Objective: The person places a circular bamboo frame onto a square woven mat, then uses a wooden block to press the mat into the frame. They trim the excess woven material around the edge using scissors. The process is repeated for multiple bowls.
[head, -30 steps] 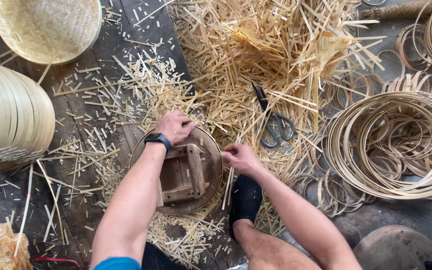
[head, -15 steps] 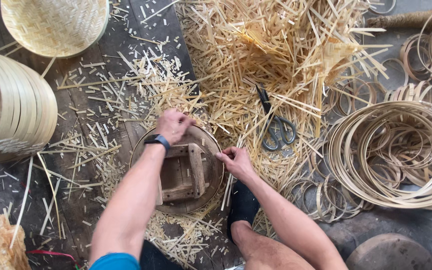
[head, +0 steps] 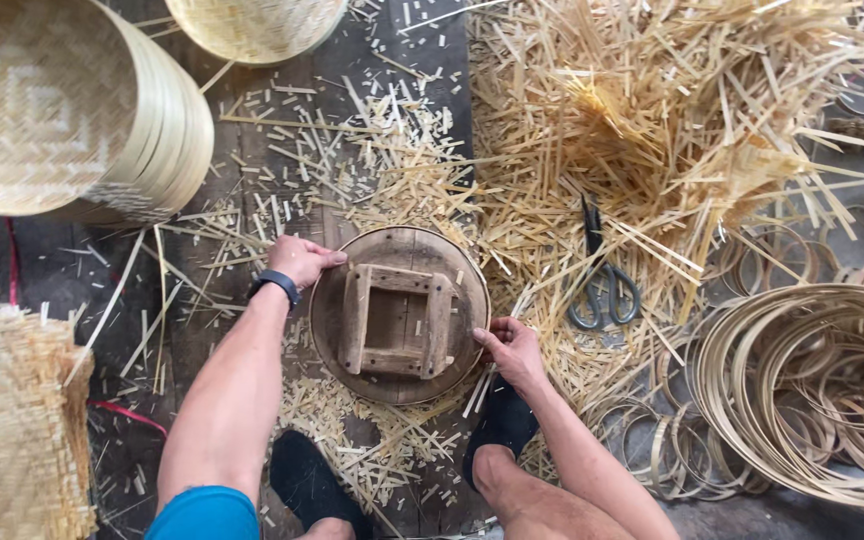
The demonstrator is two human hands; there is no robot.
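A round wooden disc (head: 332,330) with a square wooden frame (head: 397,320) fixed on its middle lies on the floor in front of me. My left hand (head: 302,260), with a dark band on the wrist, grips the disc's upper-left rim. My right hand (head: 510,347) holds the lower-right rim, fingers curled on the edge. Both hands touch only the disc. My two dark-socked feet (head: 500,425) rest just below it.
Black scissors (head: 600,285) lie right of the disc on a big heap of bamboo strips (head: 672,130). Coiled bamboo rings (head: 812,390) fill the right side. Stacked woven trays (head: 82,110) stand at upper left, another woven basket (head: 252,25) at top, woven mats (head: 17,430) at lower left.
The view has shifted, so the disc now sits lower and more central. My hands have spread to opposite rims of the disc; the right hand moved from its upper right to its lower-right edge.
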